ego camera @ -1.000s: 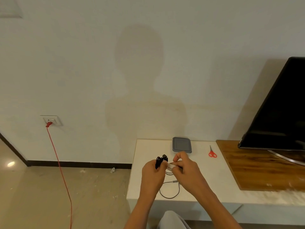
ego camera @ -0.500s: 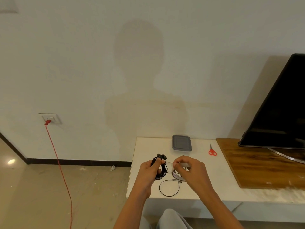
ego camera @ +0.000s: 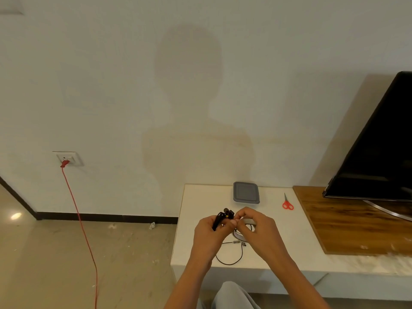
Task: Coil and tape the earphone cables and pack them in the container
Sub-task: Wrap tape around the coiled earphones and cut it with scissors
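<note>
Nearest me, a loose loop of black cable (ego camera: pixel 231 259) lies on the white surface (ego camera: pixel 196 253); whether it joins what I hold, I cannot tell. Just beyond it, my left grip (ego camera: pixel 209 233) is clamped round the earphone bundle (ego camera: pixel 223 216), whose long axis stands roughly upright out of my fist. My right grip (ego camera: pixel 256 228) meets it from the right, thumb and forefinger pinched together at the bundle's top; any tape between them is hidden. The lidded grey container (ego camera: pixel 246 192) sits straight ahead past both hands, slightly nearer the right one, with red scissors (ego camera: pixel 287 202) further right.
</note>
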A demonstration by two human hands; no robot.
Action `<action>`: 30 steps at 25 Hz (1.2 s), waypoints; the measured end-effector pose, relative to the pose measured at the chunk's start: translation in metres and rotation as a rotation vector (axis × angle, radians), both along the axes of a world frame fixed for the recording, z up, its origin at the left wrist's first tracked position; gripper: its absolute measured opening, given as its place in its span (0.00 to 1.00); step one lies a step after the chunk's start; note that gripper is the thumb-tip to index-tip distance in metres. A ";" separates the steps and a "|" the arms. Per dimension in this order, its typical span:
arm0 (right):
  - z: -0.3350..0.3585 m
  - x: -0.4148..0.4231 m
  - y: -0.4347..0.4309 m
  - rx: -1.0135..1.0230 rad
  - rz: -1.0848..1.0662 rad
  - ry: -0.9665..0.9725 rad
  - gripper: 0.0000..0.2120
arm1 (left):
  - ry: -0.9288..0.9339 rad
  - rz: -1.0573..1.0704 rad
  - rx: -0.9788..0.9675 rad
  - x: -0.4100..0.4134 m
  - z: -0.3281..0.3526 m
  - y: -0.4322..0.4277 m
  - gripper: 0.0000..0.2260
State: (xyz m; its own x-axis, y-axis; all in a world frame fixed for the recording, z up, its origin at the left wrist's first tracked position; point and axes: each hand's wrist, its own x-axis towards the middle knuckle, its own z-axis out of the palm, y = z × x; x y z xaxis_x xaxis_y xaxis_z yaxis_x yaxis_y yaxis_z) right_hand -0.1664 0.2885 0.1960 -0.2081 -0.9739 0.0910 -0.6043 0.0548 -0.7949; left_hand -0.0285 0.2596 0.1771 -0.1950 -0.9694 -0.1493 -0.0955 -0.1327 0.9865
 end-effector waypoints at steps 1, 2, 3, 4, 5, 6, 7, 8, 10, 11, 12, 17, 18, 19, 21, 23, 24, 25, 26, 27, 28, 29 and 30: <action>0.001 0.000 0.000 -0.011 0.008 0.023 0.04 | -0.004 0.005 0.001 0.001 -0.001 -0.001 0.11; 0.001 0.000 0.000 -0.016 0.016 0.045 0.05 | -0.004 0.004 0.010 0.002 -0.001 -0.001 0.11; 0.001 0.000 -0.001 -0.017 0.023 0.072 0.05 | -0.001 -0.004 0.023 0.003 -0.001 -0.001 0.11; 0.002 0.001 -0.001 -0.013 0.026 0.102 0.06 | 0.007 -0.017 0.043 0.003 0.000 -0.001 0.11; 0.001 0.001 -0.002 -0.014 0.027 0.131 0.07 | 0.018 -0.025 0.064 0.004 -0.001 0.000 0.11; 0.001 0.002 -0.002 -0.016 0.024 0.152 0.10 | 0.031 -0.025 0.086 0.003 -0.001 0.001 0.11; 0.002 0.002 -0.002 -0.019 0.022 0.158 0.12 | 0.041 -0.019 0.106 0.003 -0.001 0.002 0.11; 0.002 0.002 -0.001 -0.018 0.023 0.147 0.13 | 0.052 -0.015 0.127 0.003 -0.001 0.003 0.11; 0.001 0.000 -0.001 -0.008 0.031 0.092 0.12 | 0.084 -0.021 0.166 0.003 -0.001 0.003 0.12; 0.000 -0.001 -0.002 0.003 0.032 0.063 0.10 | 0.097 -0.026 0.183 0.004 -0.002 0.002 0.11; 0.001 -0.002 -0.002 0.015 0.035 0.037 0.09 | 0.112 -0.029 0.199 0.005 -0.002 0.002 0.10; 0.004 0.001 -0.001 0.055 0.076 -0.022 0.14 | 0.124 -0.034 0.225 0.007 -0.004 0.000 0.13; 0.003 0.001 -0.002 0.042 0.073 -0.010 0.15 | 0.102 -0.036 0.228 0.008 -0.004 0.000 0.14; 0.001 -0.001 -0.002 0.016 0.069 0.018 0.14 | 0.074 -0.046 0.236 0.009 -0.004 0.000 0.14; -0.003 -0.003 -0.003 -0.030 0.056 0.108 0.11 | 0.024 -0.096 0.276 0.010 -0.004 0.000 0.13; -0.003 0.000 -0.003 -0.091 0.034 0.248 0.07 | 0.030 -0.138 0.346 0.009 -0.002 0.001 0.13; -0.002 0.002 -0.003 -0.162 0.017 0.343 0.06 | 0.066 -0.134 0.381 0.008 0.001 0.003 0.12; -0.002 0.003 -0.004 -0.242 0.009 0.447 0.05 | 0.145 -0.107 0.421 0.006 0.003 0.004 0.11; -0.001 0.003 -0.005 -0.319 0.005 0.555 0.05 | 0.255 -0.062 0.469 0.005 0.006 0.006 0.11; -0.003 0.002 -0.007 -0.380 0.006 0.645 0.05 | 0.367 -0.016 0.514 0.003 0.007 0.006 0.12; -0.003 0.000 -0.010 -0.434 0.014 0.709 0.05 | 0.438 0.021 0.542 0.003 0.008 0.006 0.13; -0.002 -0.001 -0.014 -0.487 0.024 0.759 0.06 | 0.465 0.041 0.550 0.003 0.007 0.005 0.15; -0.001 -0.003 -0.018 -0.552 0.030 0.808 0.08 | 0.465 0.043 0.543 0.002 0.007 0.006 0.16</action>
